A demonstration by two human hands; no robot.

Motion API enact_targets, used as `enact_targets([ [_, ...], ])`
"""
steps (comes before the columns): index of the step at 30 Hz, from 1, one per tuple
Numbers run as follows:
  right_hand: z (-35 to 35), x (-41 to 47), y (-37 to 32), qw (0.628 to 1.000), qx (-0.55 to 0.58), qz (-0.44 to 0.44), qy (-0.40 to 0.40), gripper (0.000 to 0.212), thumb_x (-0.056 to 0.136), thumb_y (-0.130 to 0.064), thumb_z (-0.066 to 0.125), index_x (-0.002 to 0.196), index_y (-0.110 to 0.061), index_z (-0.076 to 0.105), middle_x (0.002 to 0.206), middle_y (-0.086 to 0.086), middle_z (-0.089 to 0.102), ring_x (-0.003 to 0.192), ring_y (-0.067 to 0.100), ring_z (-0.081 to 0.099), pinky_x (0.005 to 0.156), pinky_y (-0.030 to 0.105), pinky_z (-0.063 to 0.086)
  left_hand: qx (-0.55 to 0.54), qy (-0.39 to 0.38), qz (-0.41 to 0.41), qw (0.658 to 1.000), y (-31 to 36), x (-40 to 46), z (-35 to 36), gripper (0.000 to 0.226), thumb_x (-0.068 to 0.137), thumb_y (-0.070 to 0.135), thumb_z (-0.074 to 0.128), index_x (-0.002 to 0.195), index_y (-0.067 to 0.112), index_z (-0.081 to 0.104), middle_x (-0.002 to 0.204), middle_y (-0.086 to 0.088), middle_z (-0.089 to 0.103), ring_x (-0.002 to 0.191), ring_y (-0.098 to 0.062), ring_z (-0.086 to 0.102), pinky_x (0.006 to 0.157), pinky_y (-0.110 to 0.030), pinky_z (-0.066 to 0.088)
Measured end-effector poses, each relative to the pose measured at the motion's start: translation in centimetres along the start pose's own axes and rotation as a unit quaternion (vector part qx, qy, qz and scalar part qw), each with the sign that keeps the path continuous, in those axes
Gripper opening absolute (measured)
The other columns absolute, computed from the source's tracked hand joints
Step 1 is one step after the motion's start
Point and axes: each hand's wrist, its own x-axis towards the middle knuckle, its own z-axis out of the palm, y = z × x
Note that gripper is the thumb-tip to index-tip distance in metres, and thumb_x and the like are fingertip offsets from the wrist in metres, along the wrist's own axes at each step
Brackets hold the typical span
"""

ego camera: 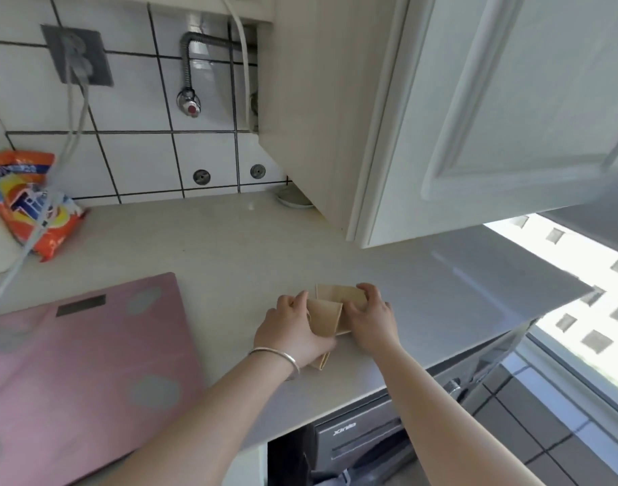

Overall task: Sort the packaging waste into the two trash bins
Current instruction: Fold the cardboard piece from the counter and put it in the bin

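Our palms hide much of brown paper packaging [327, 319], frame centre. Left hand [291, 331] and right hand [370, 319] grip it, fingers curled over edges.

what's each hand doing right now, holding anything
Left hand: fingers curled round the near part of the brown cardboard on the counter.
Right hand: gripping the far part of the same cardboard.

Tan cardboard [327, 315], pink grey-dotted scale [83, 373], orange detergent bag [34, 205].
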Motion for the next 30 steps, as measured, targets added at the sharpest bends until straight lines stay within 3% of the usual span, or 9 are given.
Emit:
enact_targets([
  [4, 0.0, -1.7, -0.3, 0.998, 0.037, 0.027, 0.031, 0.043, 0.090, -0.025, 0.054, 0.130, -0.017, 0.038, 0.123, 0.013, 0.055, 0.111, 0.031, 0.053, 0.083, 0.033, 0.044, 0.022, -0.043, 0.013, 0.999, 0.0, 0.2, -0.6, 0.089, 0.067, 0.051, 0.064, 0.141, 0.020, 0.025, 0.137, -0.008, 0.036, 0.121, -0.030, 0.046, 0.097, -0.035, 0.044],
  [7, 0.2, -3.6, -0.1, 0.993, 0.085, 0.016, 0.080, 0.044, 0.089, -0.023, 0.056, 0.129, -0.018, 0.039, 0.127, 0.008, 0.052, 0.111, 0.025, 0.053, 0.082, 0.032, 0.045, -0.020, -0.033, 0.032, 0.999, 0.3, 0.0, -0.9, 0.084, 0.067, 0.051, 0.061, 0.139, 0.020, 0.029, 0.135, -0.006, 0.039, 0.118, -0.029, 0.050, 0.097, -0.036, 0.045],
  [10, 0.1, -5.2, 0.2, 0.984, 0.122, 0.020, 0.127, 0.040, 0.088, -0.024, 0.057, 0.125, -0.021, 0.043, 0.123, 0.002, 0.055, 0.106, 0.018, 0.055, 0.076, 0.026, 0.042, -0.071, -0.037, 0.060, 0.995, 1.2, -0.9, -0.8, 0.087, 0.074, 0.050, 0.060, 0.146, 0.021, 0.021, 0.141, -0.005, 0.037, 0.125, -0.025, 0.048, 0.100, -0.032, 0.040],
  [13, -1.1, -7.3, 0.8, 0.966, 0.183, 0.070, 0.171, 0.030, 0.086, -0.024, 0.056, 0.114, -0.025, 0.047, 0.108, -0.001, 0.058, 0.094, 0.017, 0.058, 0.070, 0.026, 0.046, -0.106, -0.049, 0.093, 0.989, 2.3, -2.3, -0.4, 0.084, 0.078, 0.046, 0.060, 0.147, 0.020, 0.020, 0.143, -0.005, 0.038, 0.129, -0.022, 0.043, 0.101, -0.029, 0.036],
  [16, -2.8, -10.2, 2.5, 0.947, 0.204, 0.102, 0.227, 0.024, 0.085, -0.026, 0.054, 0.107, -0.031, 0.045, 0.104, -0.001, 0.059, 0.090, 0.017, 0.060, 0.073, 0.031, 0.053, -0.123, -0.061, 0.147, 0.980, 4.4, -4.3, 0.6, 0.082, 0.079, 0.044, 0.061, 0.147, 0.021, 0.023, 0.145, -0.003, 0.037, 0.132, -0.020, 0.040, 0.105, -0.031, 0.034],
  [18, -4.6, -12.8, 4.3, 0.931, 0.217, 0.111, 0.273, 0.025, 0.087, -0.025, 0.055, 0.110, -0.028, 0.048, 0.101, -0.003, 0.060, 0.088, 0.013, 0.060, 0.069, 0.026, 0.051, -0.123, -0.078, 0.194, 0.970, 6.5, -6.2, 1.8, 0.080, 0.079, 0.043, 0.061, 0.146, 0.022, 0.023, 0.147, -0.002, 0.036, 0.133, -0.020, 0.039, 0.106, -0.032, 0.034],
  [24, -11.1, -24.4, 12.3, 0.867, 0.219, 0.180, 0.410, 0.023, 0.087, -0.021, 0.055, 0.110, -0.022, 0.051, 0.099, 0.000, 0.062, 0.087, 0.017, 0.059, 0.067, 0.025, 0.044, -0.089, -0.177, 0.332, 0.922, 14.4, -16.2, 7.9, 0.080, 0.079, 0.044, 0.062, 0.146, 0.026, 0.023, 0.144, -0.002, 0.038, 0.128, -0.020, 0.043, 0.102, -0.032, 0.038],
  [30, -15.9, -42.5, 22.0, 0.768, 0.194, 0.297, 0.533, 0.016, 0.090, -0.021, 0.055, 0.105, -0.022, 0.051, 0.091, -0.004, 0.058, 0.087, 0.017, 0.057, 0.069, 0.026, 0.041, -0.072, -0.324, 0.434, 0.838, 20.6, -33.2, 16.7, 0.080, 0.075, 0.039, 0.069, 0.143, 0.026, 0.030, 0.143, -0.001, 0.040, 0.128, -0.017, 0.043, 0.103, -0.028, 0.036],
])
